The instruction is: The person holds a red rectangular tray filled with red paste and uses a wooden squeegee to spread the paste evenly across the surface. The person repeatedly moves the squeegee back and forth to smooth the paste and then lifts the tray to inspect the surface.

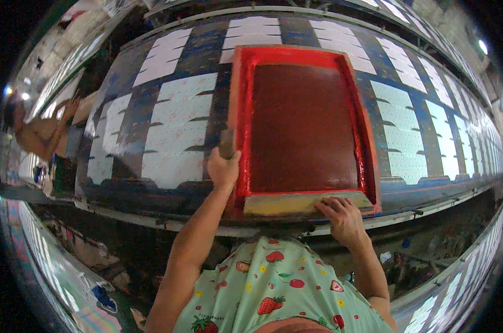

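Note:
A screen printing frame (232, 100) with red ink along its inner edges lies on a long printing table. Its dark red-brown mesh (304, 127) takes up the middle. My left hand (224, 167) is closed at the frame's left side, around a small dark grip (227, 143) there. At the near end of the frame, a wide yellowish squeegee (276, 204) lies crosswise. My right hand (344, 217) holds the squeegee right of its middle, with the fingers bent over the top edge.
Rows of pale cut fabric pieces (179, 127) lie on the dark table on both sides of the frame, more of them (398, 127) to the right. A metal rail (143, 221) runs along the near edge. At the far left another person's bare arm (57, 125) shows.

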The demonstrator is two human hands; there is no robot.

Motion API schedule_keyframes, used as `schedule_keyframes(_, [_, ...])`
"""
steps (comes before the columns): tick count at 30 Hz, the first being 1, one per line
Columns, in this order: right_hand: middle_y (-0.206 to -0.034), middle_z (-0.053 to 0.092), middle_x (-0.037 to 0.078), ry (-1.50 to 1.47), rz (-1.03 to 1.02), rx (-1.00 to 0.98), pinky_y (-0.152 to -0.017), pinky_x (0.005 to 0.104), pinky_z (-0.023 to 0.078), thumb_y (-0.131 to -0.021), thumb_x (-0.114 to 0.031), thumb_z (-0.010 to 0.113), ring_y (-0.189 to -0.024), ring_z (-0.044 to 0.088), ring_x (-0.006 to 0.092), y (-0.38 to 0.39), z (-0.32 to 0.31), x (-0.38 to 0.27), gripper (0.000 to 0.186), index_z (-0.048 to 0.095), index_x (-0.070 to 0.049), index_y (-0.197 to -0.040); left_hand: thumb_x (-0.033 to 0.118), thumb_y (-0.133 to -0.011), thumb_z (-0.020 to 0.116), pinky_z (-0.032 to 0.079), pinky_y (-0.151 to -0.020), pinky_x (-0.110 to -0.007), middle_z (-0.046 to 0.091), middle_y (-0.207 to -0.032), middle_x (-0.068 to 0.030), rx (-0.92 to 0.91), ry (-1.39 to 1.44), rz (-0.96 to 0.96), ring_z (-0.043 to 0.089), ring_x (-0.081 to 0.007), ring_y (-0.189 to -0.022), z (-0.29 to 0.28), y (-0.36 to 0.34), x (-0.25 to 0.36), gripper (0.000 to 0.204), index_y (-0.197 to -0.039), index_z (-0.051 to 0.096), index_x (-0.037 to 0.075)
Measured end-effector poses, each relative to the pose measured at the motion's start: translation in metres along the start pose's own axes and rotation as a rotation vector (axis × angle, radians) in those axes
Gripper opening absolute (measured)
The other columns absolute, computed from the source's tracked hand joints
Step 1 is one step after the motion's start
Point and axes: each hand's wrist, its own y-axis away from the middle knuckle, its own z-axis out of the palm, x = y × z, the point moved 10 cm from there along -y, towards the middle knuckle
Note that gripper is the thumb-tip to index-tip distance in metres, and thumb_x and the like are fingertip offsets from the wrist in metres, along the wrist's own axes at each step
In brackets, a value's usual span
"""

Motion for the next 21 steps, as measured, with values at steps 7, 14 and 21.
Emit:
schedule_keyframes(7, [-0.119,0.079,0.014,0.163,0.052,-0.129,-0.096,0.0535,0.061,-0.084,-0.015,0.083,-0.11,0.076,0.0414,-0.05,0.031,-0.008,0.044,0.08,-0.016,-0.128,0.044,-0.093,0.09,0.05,-0.12,-0.051,0.066,-0.146,-0.0308,0.122,0.059,0.133,0.064,-0.0468,-0.137,-0.005,0.003,0.015,0.087,-0.155,0.057,-0.008])
schedule_keyframes(14, [-0.118,0.082,0.014,0.104,0.158,-0.198,-0.094,0.0528,0.061,-0.089,-0.007,0.076,-0.111,0.077,0.0398,-0.034,0.017,-0.015,0.043,0.081,-0.016,-0.13,0.043,-0.113,0.063,0.044,-0.124,-0.054,0.058,-0.154,-0.0344,0.149,0.244,0.288,0.055,-0.0498,-0.145,-0.008,0.007,0.021,0.069,-0.157,0.054,-0.01])
schedule_keyframes(21, [-0.131,0.077,0.011,0.161,0.087,-0.017,-0.101,0.0512,0.059,-0.086,-0.012,0.08,-0.119,0.075,0.0371,-0.019,0.029,-0.028,0.055,0.077,-0.019,-0.14,0.043,-0.116,0.055,0.043,-0.124,-0.053,0.059,-0.153,-0.0337,0.12,0.308,0.26,0.055,-0.0486,-0.145,-0.004,0.003,0.016,0.067,-0.155,0.057,-0.012])
